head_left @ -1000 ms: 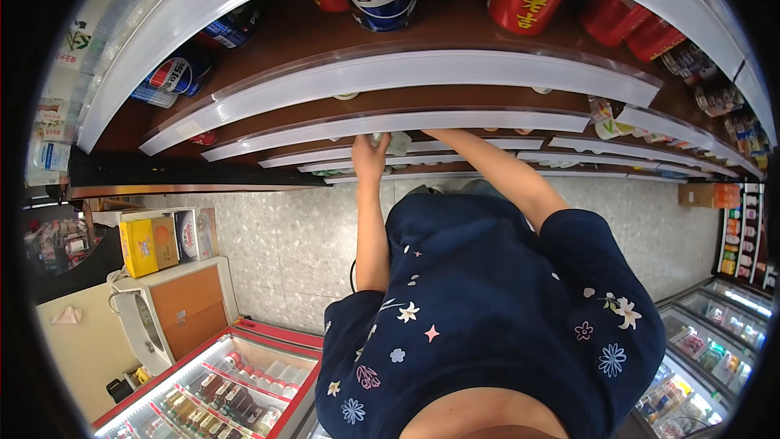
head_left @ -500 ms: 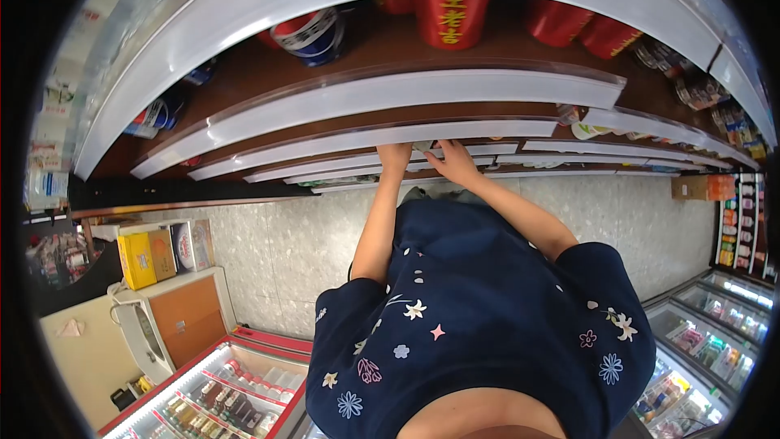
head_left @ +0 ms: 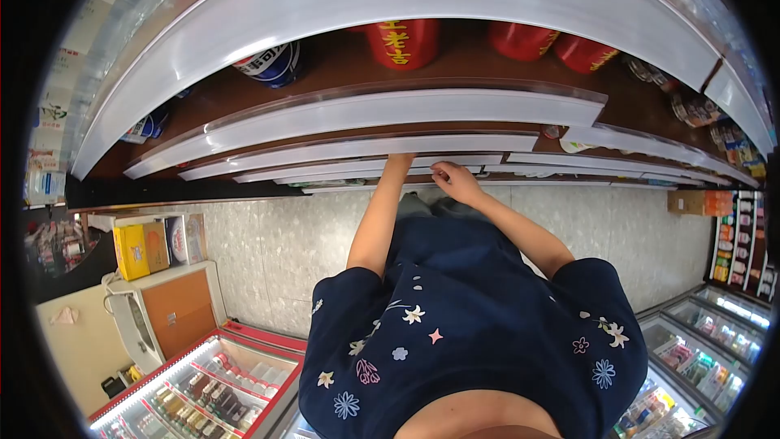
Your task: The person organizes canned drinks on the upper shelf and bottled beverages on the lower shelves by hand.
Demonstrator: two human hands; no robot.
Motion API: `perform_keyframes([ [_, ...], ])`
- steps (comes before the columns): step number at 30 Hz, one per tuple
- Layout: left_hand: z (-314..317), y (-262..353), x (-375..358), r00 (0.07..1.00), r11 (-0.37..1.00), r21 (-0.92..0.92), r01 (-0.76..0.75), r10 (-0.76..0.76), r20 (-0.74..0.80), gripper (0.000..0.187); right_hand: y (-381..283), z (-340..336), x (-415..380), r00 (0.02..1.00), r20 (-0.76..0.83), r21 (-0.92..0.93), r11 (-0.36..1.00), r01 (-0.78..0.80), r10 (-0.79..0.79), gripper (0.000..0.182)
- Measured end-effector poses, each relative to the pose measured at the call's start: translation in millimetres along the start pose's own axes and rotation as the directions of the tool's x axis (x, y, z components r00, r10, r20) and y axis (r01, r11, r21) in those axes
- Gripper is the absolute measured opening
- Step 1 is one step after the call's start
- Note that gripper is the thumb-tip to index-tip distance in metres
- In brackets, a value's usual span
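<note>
My left hand [head_left: 400, 160] reaches in under the edge of a middle shelf [head_left: 357, 147]. Its fingers are hidden behind that edge, so I cannot see whether it holds anything. Just to the right, my right hand [head_left: 459, 183] is in front of the lower shelf edges. Its fingers are loosely bent, with a small gap between thumb and forefinger, and nothing shows in them. Above both hands, a red can with yellow characters [head_left: 404, 45] stands on a brown shelf board [head_left: 333, 73]. A blue and white can [head_left: 276, 63] stands left of it.
White shelf edges [head_left: 390, 110] curve across the view above my hands. More red cans [head_left: 524, 41] are at the upper right. Behind me are a red-rimmed display cooler [head_left: 280, 386] at left and glass-topped coolers [head_left: 691, 333] at right. A yellow box [head_left: 130, 252] sits on a cabinet.
My left hand has gone further out of sight beneath the shelf edge. My right hand has drawn away from it, and the pale item between them is no longer visible. The view has shifted slightly.
</note>
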State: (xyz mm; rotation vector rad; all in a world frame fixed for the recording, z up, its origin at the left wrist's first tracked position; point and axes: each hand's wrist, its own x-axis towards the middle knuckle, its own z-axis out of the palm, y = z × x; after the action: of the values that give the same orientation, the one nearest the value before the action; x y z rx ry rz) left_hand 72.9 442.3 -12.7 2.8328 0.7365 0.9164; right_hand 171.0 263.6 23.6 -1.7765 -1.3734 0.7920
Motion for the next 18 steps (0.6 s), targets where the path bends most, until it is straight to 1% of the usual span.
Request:
perform_keyframes([
  [2,-21.3,2.8,-3.1,0.992,0.993,-0.027,0.118,-0.117,0.041,0.041,4.1,6.5,1.5,0.999,0.019,0.006,0.999,0.034,-0.034,0.023],
  [3,-37.2,6.9,-6.1,0.967,0.968,-0.060,0.244,-0.238,0.085,0.040,4.1,10.1,0.7,0.999,0.030,0.013,0.999,0.045,-0.045,0.023],
  [5,-68.8,11.8,-9.0,0.872,0.871,-0.105,0.480,-0.460,0.168,0.040,-1.0,11.3,6.9,0.996,0.040,0.021,0.997,0.074,-0.075,0.024],
  [6,-65.7,-4.5,-24.3,0.897,0.893,-0.100,0.440,-0.430,0.106,0.041,-3.6,11.8,10.6,0.995,0.057,0.027,0.997,0.077,-0.079,0.024],
  [8,-77.6,-30.5,-39.0,0.934,0.932,0.090,0.351,-0.343,-0.097,0.041,-10.5,16.7,17.3,0.993,0.090,0.040,0.996,0.079,-0.082,0.024],
  [9,-83.2,-45.3,-44.5,0.942,0.932,0.186,0.311,-0.277,-0.189,0.041,-15.9,20.4,22.2,0.993,0.077,0.031,0.996,0.088,-0.090,0.023],
  [11,-87.5,-84.1,-51.1,0.920,0.921,0.116,0.372,-0.349,-0.178,0.039,-28.3,26.4,31.2,0.994,0.046,0.002,0.995,0.096,-0.096,0.023],
  [14,-85.4,-135.6,-51.2,0.888,0.897,-0.009,0.442,-0.439,-0.137,0.037,-57.7,35.7,44.3,0.990,-0.019,0.052,0.989,0.140,-0.140,0.024],
  [15,-85.9,-147.2,-46.1,0.886,0.894,-0.042,0.447,-0.448,-0.120,0.037,-57.9,44.6,50.3,0.995,-0.024,0.004,0.995,0.101,-0.101,0.025],
  [17,-86.9,-167.9,-36.6,0.906,0.908,-0.080,0.410,-0.416,-0.079,0.036,-61.2,64.4,66.1,0.999,-0.045,-0.086,0.996,0.016,-0.020,0.028],
  [18,-85.8,-176.5,-31.9,0.917,0.917,-0.097,0.386,-0.393,-0.063,0.036,-70.7,70.1,71.7,0.995,-0.101,-0.083,0.996,0.015,-0.024,0.028],
])
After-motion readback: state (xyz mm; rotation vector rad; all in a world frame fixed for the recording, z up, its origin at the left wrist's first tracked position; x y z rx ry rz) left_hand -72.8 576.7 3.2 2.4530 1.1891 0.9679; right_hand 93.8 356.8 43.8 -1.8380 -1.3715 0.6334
